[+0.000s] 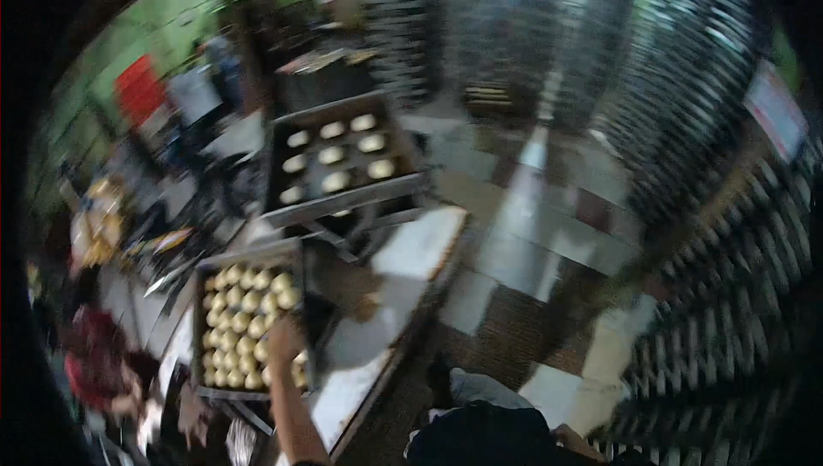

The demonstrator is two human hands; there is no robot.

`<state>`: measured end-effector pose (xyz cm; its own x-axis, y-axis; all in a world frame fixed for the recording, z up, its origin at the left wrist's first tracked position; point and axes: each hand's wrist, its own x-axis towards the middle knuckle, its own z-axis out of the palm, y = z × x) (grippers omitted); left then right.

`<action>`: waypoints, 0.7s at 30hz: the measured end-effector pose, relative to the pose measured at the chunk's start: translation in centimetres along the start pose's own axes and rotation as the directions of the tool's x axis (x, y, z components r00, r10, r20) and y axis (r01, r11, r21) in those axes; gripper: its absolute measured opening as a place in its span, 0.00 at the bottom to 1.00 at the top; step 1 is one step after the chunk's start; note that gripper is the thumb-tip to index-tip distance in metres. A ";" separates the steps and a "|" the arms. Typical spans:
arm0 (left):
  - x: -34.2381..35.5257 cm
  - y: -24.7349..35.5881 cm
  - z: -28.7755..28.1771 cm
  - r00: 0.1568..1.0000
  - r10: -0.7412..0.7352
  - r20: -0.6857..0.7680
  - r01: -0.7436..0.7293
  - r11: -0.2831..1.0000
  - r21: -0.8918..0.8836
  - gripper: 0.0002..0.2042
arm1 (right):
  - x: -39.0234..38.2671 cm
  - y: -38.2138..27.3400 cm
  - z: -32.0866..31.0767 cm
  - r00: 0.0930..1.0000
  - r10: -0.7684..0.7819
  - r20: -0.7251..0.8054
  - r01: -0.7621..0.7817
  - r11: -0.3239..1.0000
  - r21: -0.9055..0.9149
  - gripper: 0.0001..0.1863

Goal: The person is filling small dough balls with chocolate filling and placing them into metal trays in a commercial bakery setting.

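A square tray (302, 363) at the left holds rows of pale yellow dough balls (250, 301), packed close together. My left hand (285, 342) reaches over its right side, among the dough balls there. Blur hides the fingers, so whether they hold a ball does not show. Beyond it stands a larger dark tray (274, 157) with dough balls (331, 155) spaced apart on its bottom. At the lower edge, right of my dark clothing, a bit of my right hand (573, 440) shows; its fingers cannot be made out.
Both trays rest by a white-topped table (420, 247) with a worn edge. Tall stacks of trays (686, 63) line the right and back over a tiled floor (514, 234). At the left are a person in red (94, 354), a red crate (139, 89) and clutter.
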<state>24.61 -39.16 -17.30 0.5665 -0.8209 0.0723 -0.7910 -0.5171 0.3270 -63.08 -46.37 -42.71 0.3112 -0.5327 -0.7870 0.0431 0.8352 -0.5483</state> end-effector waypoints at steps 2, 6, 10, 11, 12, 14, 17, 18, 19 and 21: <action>1.4 0.7 1.1 0.996 -0.093 0.010 0.092 0.991 0.099 0.14 | -5.8 6.8 -3.6 0.981 0.044 -0.191 -0.063 0.994 -0.094 0.11; 4.9 5.6 -1.2 0.941 -0.036 0.335 0.214 0.832 -0.512 0.22 | -7.6 12.4 -0.4 0.863 0.258 -0.435 -0.345 0.929 -0.134 0.14; 10.2 19.0 4.1 0.885 0.264 0.385 0.093 0.708 -0.700 0.23 | -6.2 10.3 1.3 0.717 0.295 -0.631 -0.255 0.954 0.157 0.11; 10.1 21.9 5.1 0.868 0.312 0.386 0.088 0.669 -0.738 0.23 | -6.1 10.0 1.1 0.658 0.291 -0.695 -0.168 0.956 0.241 0.09; 10.4 28.5 9.3 0.807 0.425 0.410 0.102 0.583 -0.806 0.23 | -8.2 13.8 -4.6 0.791 -0.226 -0.569 -0.007 0.926 -0.377 0.12; 10.1 30.4 9.3 0.818 0.440 0.370 0.103 0.520 -0.848 0.24 | -4.8 7.1 -3.3 0.779 0.007 -0.627 -0.077 0.993 -0.085 0.18; 9.0 36.0 11.6 0.817 0.490 0.304 0.133 0.353 -0.926 0.25 | -4.7 1.0 -9.9 0.857 -0.017 -0.515 0.035 0.999 0.024 0.21; 4.3 39.7 14.5 0.802 0.521 0.291 0.159 0.284 -0.946 0.26 | -5.6 0.5 -15.2 0.884 -0.017 -0.466 0.142 0.962 0.234 0.21; -6.0 46.1 19.6 0.751 0.588 0.300 0.225 0.200 -0.954 0.26 | -8.0 3.3 -22.3 0.837 -0.054 -0.544 0.254 0.920 0.299 0.22; -13.5 49.0 25.9 0.584 0.756 0.295 0.214 0.206 -0.955 0.27 | -4.1 -5.1 -24.9 0.840 -0.124 -0.529 0.292 0.924 0.247 0.21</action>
<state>-27.77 -59.67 -26.70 -0.3355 -0.9420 0.0120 0.1785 -0.0510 0.9826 -88.22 -51.88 -43.75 -0.2462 -0.6228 -0.7426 0.3654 0.6500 -0.6663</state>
